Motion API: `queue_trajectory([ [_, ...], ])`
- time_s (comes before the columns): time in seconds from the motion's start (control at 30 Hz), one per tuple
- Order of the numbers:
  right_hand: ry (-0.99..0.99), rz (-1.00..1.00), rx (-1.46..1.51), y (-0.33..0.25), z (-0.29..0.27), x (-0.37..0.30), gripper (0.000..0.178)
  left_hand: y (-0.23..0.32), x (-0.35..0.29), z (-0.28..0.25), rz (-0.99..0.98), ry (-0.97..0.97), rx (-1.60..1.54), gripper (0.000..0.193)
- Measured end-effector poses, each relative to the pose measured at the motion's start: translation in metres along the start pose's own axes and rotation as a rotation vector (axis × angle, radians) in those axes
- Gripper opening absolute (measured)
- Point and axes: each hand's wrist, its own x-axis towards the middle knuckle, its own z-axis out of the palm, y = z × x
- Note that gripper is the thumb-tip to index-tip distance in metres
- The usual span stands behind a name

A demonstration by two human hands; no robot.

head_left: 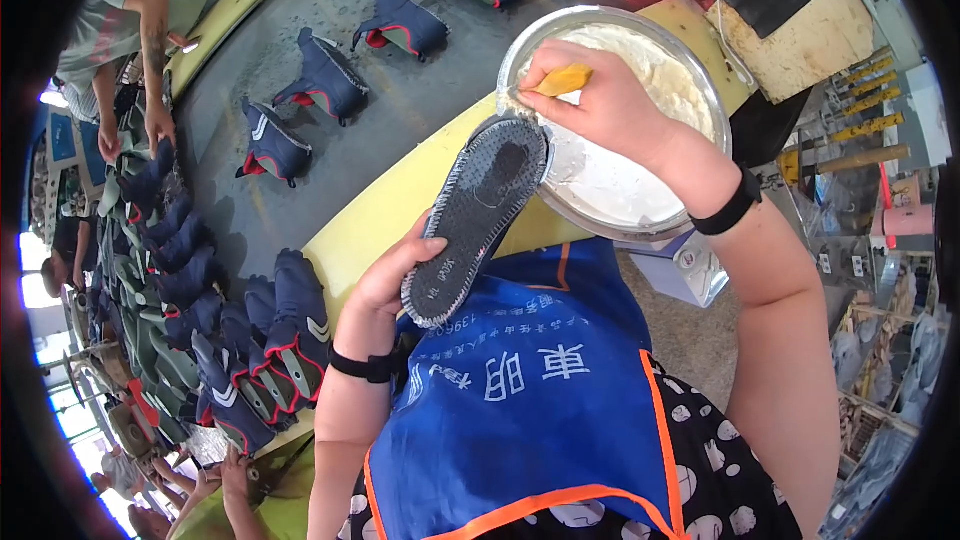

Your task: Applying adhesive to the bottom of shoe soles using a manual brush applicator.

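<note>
My left hand (392,265) grips a shoe upper (487,202) near its heel end, with the thumb on the dark insole. The sole side faces up, and pale stitching runs all round its edge. My right hand (620,105) is closed round the yellow handle of a brush (565,79). The brush's pale tip is at the toe end of the upper, by the left rim of the bowl; whether it touches the upper I cannot tell. Below my right hand, a large metal bowl (722,110) contains thick white paste (615,172).
Navy shoe uppers with red trim (320,80) stand in a row on a dark conveyor belt (400,105) with yellow edges (375,190). More uppers (290,325) crowd the left. Co-workers' hands (135,135) handle shoes there. A stained board (800,40) lies beyond the bowl.
</note>
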Motion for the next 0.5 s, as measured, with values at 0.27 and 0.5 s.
queue_trajectory([
  [0.27, -0.203, -0.256, 0.279, -0.024, 0.008, 0.013, 0.015, 0.001, 0.002, -0.020, -0.125, 0.179, -0.324, 0.050],
  [0.5, -0.083, -0.021, 0.142, 0.008, 0.000, 0.007, 0.013, -0.002, -0.002, -0.016, -0.153, 0.162, -0.316, 0.052],
])
